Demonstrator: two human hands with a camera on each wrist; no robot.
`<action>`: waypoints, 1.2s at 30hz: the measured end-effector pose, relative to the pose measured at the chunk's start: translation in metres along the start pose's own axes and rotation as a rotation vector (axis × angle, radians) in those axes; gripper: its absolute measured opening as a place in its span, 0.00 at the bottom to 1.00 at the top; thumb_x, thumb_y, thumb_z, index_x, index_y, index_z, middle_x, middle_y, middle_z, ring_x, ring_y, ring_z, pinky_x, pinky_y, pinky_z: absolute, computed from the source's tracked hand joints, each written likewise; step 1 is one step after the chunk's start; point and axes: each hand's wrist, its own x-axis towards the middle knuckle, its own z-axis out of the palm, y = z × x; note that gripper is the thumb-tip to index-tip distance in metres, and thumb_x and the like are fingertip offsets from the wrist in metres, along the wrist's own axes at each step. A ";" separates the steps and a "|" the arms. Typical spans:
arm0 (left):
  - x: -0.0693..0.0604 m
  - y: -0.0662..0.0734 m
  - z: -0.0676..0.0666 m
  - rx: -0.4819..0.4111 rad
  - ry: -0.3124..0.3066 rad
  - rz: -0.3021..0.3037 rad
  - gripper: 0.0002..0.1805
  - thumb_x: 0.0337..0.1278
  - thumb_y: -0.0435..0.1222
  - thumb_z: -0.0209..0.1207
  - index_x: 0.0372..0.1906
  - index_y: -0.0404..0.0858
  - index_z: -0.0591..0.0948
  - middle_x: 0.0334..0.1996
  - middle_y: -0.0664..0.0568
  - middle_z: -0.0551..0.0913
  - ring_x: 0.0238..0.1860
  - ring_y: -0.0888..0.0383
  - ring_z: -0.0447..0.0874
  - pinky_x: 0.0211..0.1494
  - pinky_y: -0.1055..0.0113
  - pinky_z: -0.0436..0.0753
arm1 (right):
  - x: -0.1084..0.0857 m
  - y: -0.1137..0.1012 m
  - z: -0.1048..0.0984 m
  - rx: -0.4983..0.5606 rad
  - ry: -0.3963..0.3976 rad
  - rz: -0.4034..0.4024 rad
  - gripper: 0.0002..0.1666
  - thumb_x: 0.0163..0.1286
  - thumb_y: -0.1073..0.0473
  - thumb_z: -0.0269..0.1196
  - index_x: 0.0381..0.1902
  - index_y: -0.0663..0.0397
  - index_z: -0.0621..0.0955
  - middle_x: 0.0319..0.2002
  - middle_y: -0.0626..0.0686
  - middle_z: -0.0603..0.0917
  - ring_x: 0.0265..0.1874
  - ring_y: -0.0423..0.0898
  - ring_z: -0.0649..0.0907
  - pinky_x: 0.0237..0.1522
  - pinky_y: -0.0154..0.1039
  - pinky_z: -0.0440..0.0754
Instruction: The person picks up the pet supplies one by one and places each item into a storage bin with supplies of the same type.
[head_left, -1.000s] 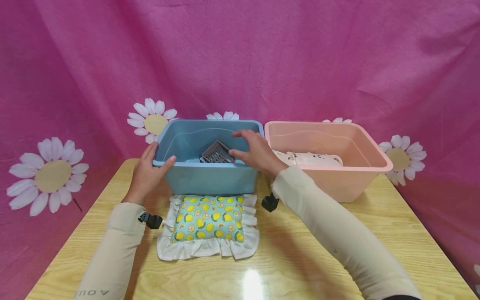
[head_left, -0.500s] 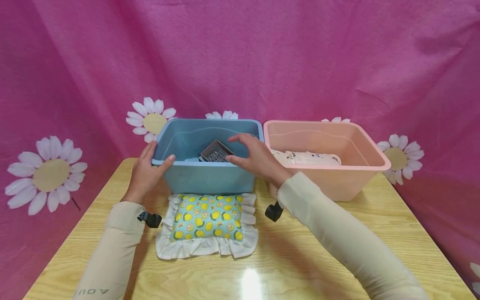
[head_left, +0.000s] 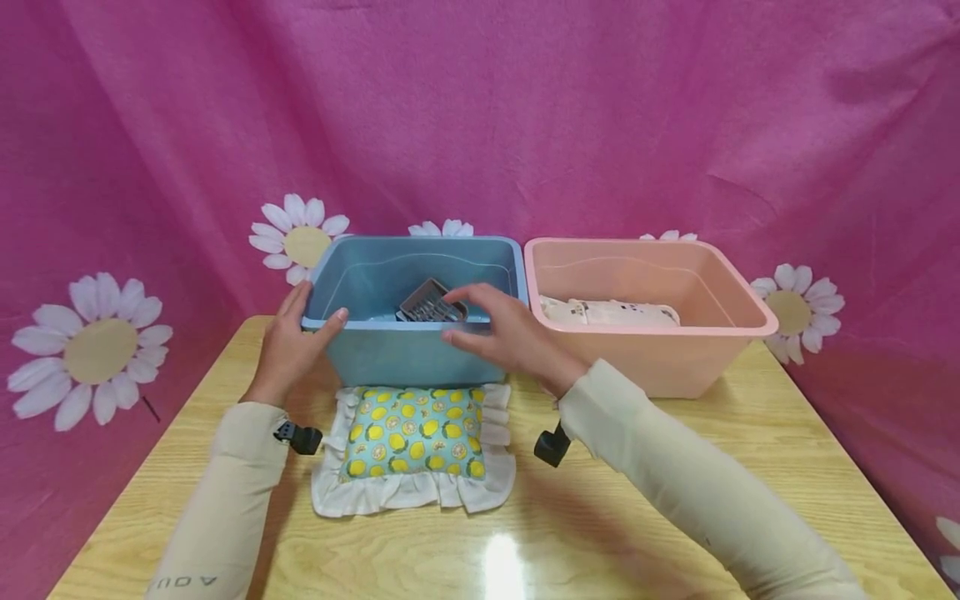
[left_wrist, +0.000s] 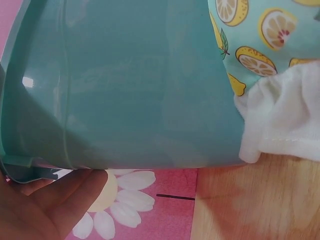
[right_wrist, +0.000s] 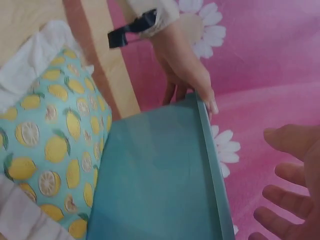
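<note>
A blue plastic bin (head_left: 420, 357) stands on the table. At its front left corner my left hand (head_left: 287, 357) holds the rim, thumb at the front and fingers round the outer side. My right hand (head_left: 510, 332) hovers by the bin's front right rim, thumb and fingers spread apart with nothing between them. Inside the bin lies a small grey slotted object (head_left: 427, 302), tilted and partly hidden by the front wall and my right fingers. A lemon-print cushion (head_left: 416, 433) with a white ruffle lies flat in front of the bin, against its base in the left wrist view.
Right beside the blue bin is a pink bin (head_left: 645, 358), holding a cream patterned fabric item (head_left: 626, 313). Both bins stand near the back of the wooden table (head_left: 615, 517). A pink curtain (head_left: 480, 117) with daisies hangs behind.
My right hand has shifted slightly left and toward me, lower against the front rim of the blue bin. The left hand has kept its hold, and the cushion has stayed put.
</note>
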 end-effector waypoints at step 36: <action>0.000 0.000 0.000 -0.011 0.004 -0.009 0.50 0.55 0.63 0.56 0.77 0.48 0.50 0.77 0.50 0.48 0.72 0.39 0.53 0.61 0.33 0.66 | -0.023 0.015 0.054 0.024 -0.184 -0.003 0.30 0.65 0.48 0.66 0.62 0.51 0.75 0.59 0.47 0.76 0.60 0.47 0.73 0.63 0.44 0.71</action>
